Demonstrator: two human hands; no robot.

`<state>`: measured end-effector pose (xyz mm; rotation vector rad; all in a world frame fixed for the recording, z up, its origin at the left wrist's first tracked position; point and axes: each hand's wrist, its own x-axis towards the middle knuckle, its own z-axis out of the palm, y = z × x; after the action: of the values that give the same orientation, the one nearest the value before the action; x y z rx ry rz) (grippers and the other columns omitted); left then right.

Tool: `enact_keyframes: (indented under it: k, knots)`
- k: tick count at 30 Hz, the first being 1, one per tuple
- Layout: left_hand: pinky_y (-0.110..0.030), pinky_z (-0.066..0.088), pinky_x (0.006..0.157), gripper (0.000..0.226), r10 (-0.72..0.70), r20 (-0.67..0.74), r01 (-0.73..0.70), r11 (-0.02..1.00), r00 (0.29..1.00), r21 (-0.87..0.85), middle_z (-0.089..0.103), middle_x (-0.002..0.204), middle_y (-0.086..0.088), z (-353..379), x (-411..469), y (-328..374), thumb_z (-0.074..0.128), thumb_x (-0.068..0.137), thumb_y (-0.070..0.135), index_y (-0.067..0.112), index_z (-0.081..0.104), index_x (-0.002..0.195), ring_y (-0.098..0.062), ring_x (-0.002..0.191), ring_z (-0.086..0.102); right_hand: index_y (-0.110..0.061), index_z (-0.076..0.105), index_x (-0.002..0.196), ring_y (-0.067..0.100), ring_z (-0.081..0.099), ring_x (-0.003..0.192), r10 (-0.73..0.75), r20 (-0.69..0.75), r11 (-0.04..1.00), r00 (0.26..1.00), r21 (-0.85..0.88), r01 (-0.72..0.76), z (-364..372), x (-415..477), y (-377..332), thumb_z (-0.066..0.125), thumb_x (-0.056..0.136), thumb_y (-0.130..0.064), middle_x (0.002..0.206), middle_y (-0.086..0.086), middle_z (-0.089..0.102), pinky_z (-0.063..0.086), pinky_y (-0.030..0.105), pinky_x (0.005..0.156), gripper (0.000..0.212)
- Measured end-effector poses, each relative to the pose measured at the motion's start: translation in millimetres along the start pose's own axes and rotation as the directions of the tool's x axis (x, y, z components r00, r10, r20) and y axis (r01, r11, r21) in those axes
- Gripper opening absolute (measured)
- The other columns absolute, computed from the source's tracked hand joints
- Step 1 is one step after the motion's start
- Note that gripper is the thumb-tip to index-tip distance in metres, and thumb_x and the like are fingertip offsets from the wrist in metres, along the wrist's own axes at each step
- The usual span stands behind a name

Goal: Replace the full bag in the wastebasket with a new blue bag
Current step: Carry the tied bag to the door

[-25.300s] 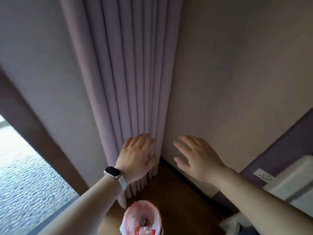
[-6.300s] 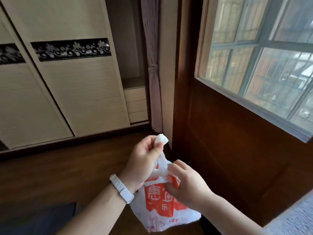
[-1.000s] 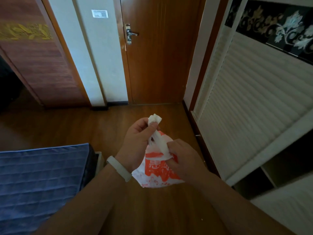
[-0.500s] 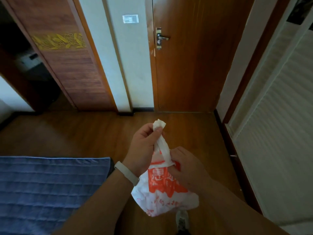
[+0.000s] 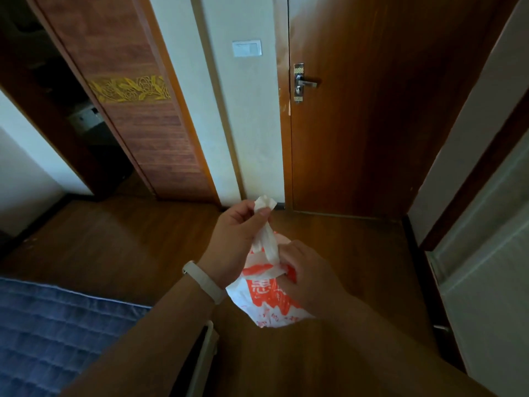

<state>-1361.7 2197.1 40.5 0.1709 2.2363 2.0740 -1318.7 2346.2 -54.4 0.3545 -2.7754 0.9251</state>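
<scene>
I hold the full bag point(image 5: 266, 305), white plastic with orange-red print, in front of me above the wooden floor. My left hand point(image 5: 234, 242), with a white band on the wrist, pinches the twisted white neck of the bag and pulls it upward. My right hand point(image 5: 309, 276) grips the bag lower down, at the base of that twisted neck. The bag's bulging body hangs under both hands. Neither a wastebasket nor a blue bag is in view.
A closed wooden door point(image 5: 357, 116) with a metal handle point(image 5: 305, 81) stands straight ahead. A sliding wooden panel point(image 5: 137, 110) with a gold flower band is at left, beside a dark opening. A blue quilted bed point(image 5: 51, 333) fills the lower left. A pale wardrobe point(image 5: 486, 253) lines the right.
The view has swung left over the last second, bringing the door and the sliding panel to the centre. Both hands keep their grip on the bag, which stays twisted at the neck.
</scene>
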Motion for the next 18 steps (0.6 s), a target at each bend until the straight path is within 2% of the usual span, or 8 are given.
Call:
enact_keyframes:
  k: [5,8,10,13,18]
  knots:
    - [-0.027,0.052,0.071,0.016,0.002,-0.013,-0.003,0.999,1.0,-0.044,0.067,0.082,0.004,-4.3,72.9,-0.6,0.057,0.095,0.032,0.026,0.071,0.092,-0.019,0.083,0.062,-0.042,0.039,0.122,0.012,0.06,0.101,0.009,-0.01,1.0,1.0,-0.003,-0.009,11.4,58.4,17.8,0.026,0.088,-0.071,0.122,-0.01,0.06,0.053,0.038,0.089,0.046]
    - [-0.021,0.052,0.069,0.02,0.029,0.05,-0.026,0.998,0.998,-0.05,0.067,0.081,0.006,-12.9,122.8,-10.1,0.055,0.096,0.033,0.033,0.073,0.086,-0.014,0.08,0.063,-0.042,0.038,0.12,0.012,0.059,0.101,0.04,0.008,0.999,0.999,-0.002,-0.04,22.1,98.2,27.1,0.032,0.088,-0.067,0.122,-0.009,0.058,0.052,0.036,0.091,0.042]
    - [-0.025,0.054,0.072,0.022,0.047,0.108,-0.04,0.997,0.993,-0.071,0.067,0.08,0.006,-22.6,159.8,-18.3,0.054,0.096,0.032,0.036,0.073,0.084,-0.014,0.078,0.062,-0.041,0.038,0.12,0.011,0.058,0.101,0.081,0.025,0.997,0.996,-0.009,-0.081,30.2,129.6,31.3,0.035,0.087,-0.064,0.123,-0.01,0.056,0.052,0.033,0.09,0.04]
    - [-0.029,0.056,0.077,0.016,0.034,0.165,-0.015,0.993,0.986,-0.118,0.068,0.082,0.005,-46.0,217.4,-26.7,0.057,0.091,0.038,0.035,0.073,0.088,-0.015,0.08,0.063,-0.036,0.043,0.121,0.01,0.055,0.103,0.125,0.035,0.992,0.992,-0.032,-0.124,42.0,184.2,33.7,0.042,0.09,-0.057,0.124,-0.008,0.054,0.049,0.029,0.091,0.038]
    - [-0.022,0.054,0.071,0.024,0.044,0.223,-0.004,0.984,0.974,-0.179,0.068,0.081,0.005,-89.9,309.1,-29.4,0.06,0.079,0.046,0.031,0.074,0.092,-0.008,0.075,0.064,-0.031,0.047,0.121,0.003,0.048,0.099,0.146,0.033,0.989,0.989,-0.028,-0.145,55.2,275.0,26.0,0.049,0.092,-0.048,0.126,-0.005,0.053,0.047,0.025,0.088,0.034]
